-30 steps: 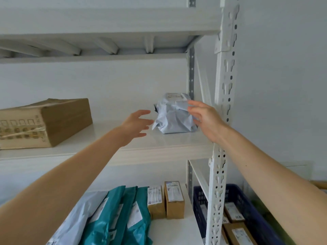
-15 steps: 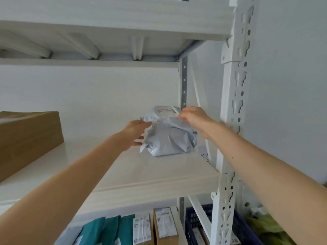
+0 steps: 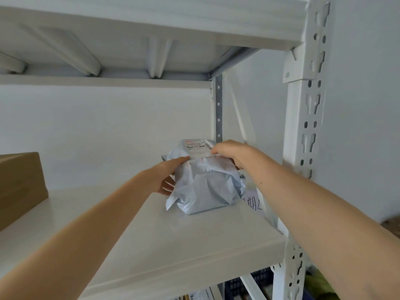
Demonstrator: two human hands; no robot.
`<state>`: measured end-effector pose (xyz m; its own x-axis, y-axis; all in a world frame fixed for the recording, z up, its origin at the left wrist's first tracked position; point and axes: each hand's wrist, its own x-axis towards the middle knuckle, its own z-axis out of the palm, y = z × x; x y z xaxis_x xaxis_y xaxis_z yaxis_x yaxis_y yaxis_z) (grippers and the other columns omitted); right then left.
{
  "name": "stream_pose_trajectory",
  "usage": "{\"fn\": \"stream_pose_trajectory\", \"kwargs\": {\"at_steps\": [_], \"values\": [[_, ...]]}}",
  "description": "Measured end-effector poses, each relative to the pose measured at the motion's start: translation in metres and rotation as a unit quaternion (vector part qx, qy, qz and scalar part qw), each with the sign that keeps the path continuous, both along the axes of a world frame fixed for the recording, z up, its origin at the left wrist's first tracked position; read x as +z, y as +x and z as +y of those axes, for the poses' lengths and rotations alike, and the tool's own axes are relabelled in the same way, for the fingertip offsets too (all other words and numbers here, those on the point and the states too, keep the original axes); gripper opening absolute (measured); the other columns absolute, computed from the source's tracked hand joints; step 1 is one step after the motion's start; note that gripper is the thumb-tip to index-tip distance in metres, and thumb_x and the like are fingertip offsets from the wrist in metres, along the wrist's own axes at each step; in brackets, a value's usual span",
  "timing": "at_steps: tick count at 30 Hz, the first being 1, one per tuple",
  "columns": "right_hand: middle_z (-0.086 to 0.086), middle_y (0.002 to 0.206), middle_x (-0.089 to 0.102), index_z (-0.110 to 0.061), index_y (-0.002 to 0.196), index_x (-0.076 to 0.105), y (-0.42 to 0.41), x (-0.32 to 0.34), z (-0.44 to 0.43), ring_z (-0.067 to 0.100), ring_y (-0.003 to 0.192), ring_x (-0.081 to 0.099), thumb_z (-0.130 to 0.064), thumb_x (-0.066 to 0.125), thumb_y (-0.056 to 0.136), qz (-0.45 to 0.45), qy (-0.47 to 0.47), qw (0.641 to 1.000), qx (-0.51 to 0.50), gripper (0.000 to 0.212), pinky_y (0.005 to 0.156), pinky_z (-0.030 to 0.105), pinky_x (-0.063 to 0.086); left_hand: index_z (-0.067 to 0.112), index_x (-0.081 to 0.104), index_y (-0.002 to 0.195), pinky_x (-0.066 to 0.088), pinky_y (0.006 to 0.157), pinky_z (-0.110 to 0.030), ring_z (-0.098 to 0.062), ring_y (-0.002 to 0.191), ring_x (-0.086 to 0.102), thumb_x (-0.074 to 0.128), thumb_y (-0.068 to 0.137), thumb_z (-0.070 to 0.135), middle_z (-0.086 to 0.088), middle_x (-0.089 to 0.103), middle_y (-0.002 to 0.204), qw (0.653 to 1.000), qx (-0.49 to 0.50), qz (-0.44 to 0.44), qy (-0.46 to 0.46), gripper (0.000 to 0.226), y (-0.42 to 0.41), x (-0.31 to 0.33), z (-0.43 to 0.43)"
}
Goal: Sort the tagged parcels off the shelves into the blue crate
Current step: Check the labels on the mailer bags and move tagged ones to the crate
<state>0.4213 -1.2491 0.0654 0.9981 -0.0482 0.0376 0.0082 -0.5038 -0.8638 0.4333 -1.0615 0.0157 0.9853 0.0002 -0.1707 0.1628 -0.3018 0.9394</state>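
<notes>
Grey parcel (image 3: 205, 187): soft, slippery film, likely light. Left hand (image 3: 164, 178) clasped on flank, right hand (image 3: 229, 152) pinched over top; best gripped by bulk.

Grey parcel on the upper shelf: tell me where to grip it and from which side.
Best grip the grey parcel by its left and right flanks, coming from the front, where the shelf is open: it is a soft, crumpled bag. The left hand cups the left flank; the right hand pinches the top.

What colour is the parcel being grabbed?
The parcel is pale bluish grey; head view.
</notes>
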Motion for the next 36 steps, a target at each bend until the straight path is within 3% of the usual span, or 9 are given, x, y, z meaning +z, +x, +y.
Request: {"fn": "stream_pose_trajectory", "kwargs": {"at_steps": [3,7,11,15,20,25,29,33,36], "values": [[0.003,0.085,0.056,-0.015,0.079,0.053,0.006,-0.005,-0.002,0.015,0.075,0.053,-0.014,0.051,0.095,0.049,0.015,0.999,0.004,0.016,0.056,0.024,0.045,0.003,0.059,0.113,0.055,0.072,-0.039,-0.032,0.078,0.067,0.067,0.076,0.058,-0.017,0.067,0.092,0.999,-0.030,0.025,-0.013,0.066,0.003,0.003,0.000],[0.002,0.105,0.066,-0.009,0.108,0.063,0.010,-0.010,-0.005,0.014,0.093,0.061,-0.013,0.053,0.095,0.055,0.037,0.998,-0.002,0.017,0.062,0.017,0.046,0.007,0.054,0.118,0.054,0.071,-0.041,-0.033,0.084,0.065,0.066,0.083,0.046,-0.018,0.064,0.101,0.999,-0.034,0.007,-0.031,0.054,-0.002,0.009,-0.007],[0.000,0.082,0.061,-0.012,0.088,0.060,0.004,-0.011,-0.007,0.012,0.071,0.056,-0.015,0.058,0.093,0.050,0.057,0.997,-0.005,0.006,0.054,0.020,0.044,0.010,0.052,0.121,0.053,0.065,-0.039,-0.031,0.082,0.064,0.064,0.085,0.041,-0.016,0.063,0.101,0.998,-0.039,-0.010,-0.040,0.048,-0.010,0.014,-0.005],[0.010,0.101,0.065,-0.010,0.096,0.062,-0.008,-0.010,-0.007,0.024,0.087,0.061,-0.017,0.065,0.087,0.027,0.083,0.996,0.007,0.012,0.083,0.034,0.054,0.012,0.056,0.118,0.053,0.069,-0.037,-0.028,0.081,0.064,0.065,0.085,0.040,-0.011,0.064,0.096,0.997,-0.036,-0.045,-0.042,0.045,-0.025,0.017,0.002],[0.015,0.113,0.067,-0.011,0.094,0.064,-0.034,-0.004,-0.006,0.024,0.083,0.062,-0.017,0.064,0.088,0.011,0.103,0.992,0.070,0.009,0.094,0.040,0.049,0.011,0.060,0.114,0.053,0.067,-0.035,-0.027,0.078,0.065,0.067,0.084,0.037,-0.008,0.065,0.090,0.994,-0.008,-0.081,-0.066,0.041,-0.060,0.022,0.012],[0.007,0.090,0.067,-0.008,0.108,0.063,-0.066,0.003,0.000,0.017,0.070,0.064,-0.015,0.058,0.093,-0.007,0.146,0.981,0.129,0.018,0.059,0.028,0.053,0.010,0.063,0.109,0.053,0.066,-0.033,-0.025,0.076,0.066,0.069,0.082,0.035,-0.007,0.067,0.087,0.990,0.036,-0.103,-0.092,0.037,-0.102,0.022,0.028],[0.007,0.089,0.067,-0.009,0.113,0.061,-0.098,0.001,0.008,0.016,0.069,0.065,-0.009,0.056,0.093,-0.010,0.192,0.966,0.175,0.021,0.051,0.023,0.051,0.008,0.064,0.105,0.054,0.070,-0.033,-0.024,0.074,0.064,0.068,0.083,0.029,-0.007,0.067,0.086,0.983,0.069,-0.129,-0.112,0.031,-0.138,0.021,0.038],[0.009,0.102,0.070,-0.012,0.122,0.059,-0.132,-0.004,0.012,0.021,0.084,0.068,-0.005,0.058,0.091,-0.026,0.213,0.952,0.220,0.032,0.065,0.029,0.054,0.009,0.063,0.105,0.055,0.072,-0.034,-0.024,0.077,0.065,0.070,0.082,0.026,-0.008,0.069,0.091,0.977,0.077,-0.162,-0.113,0.030,-0.177,0.019,0.048],[0.008,0.110,0.070,-0.014,0.127,0.057,-0.160,-0.010,0.015,0.025,0.099,0.068,-0.002,0.059,0.089,-0.053,0.230,0.943,0.234,0.040,0.081,0.036,0.055,0.011,0.059,0.114,0.055,0.088,-0.042,-0.028,0.094,0.067,0.071,0.082,0.022,-0.010,0.069,0.106,0.976,0.056,-0.184,-0.106,0.036,-0.210,0.017,0.059]]}}
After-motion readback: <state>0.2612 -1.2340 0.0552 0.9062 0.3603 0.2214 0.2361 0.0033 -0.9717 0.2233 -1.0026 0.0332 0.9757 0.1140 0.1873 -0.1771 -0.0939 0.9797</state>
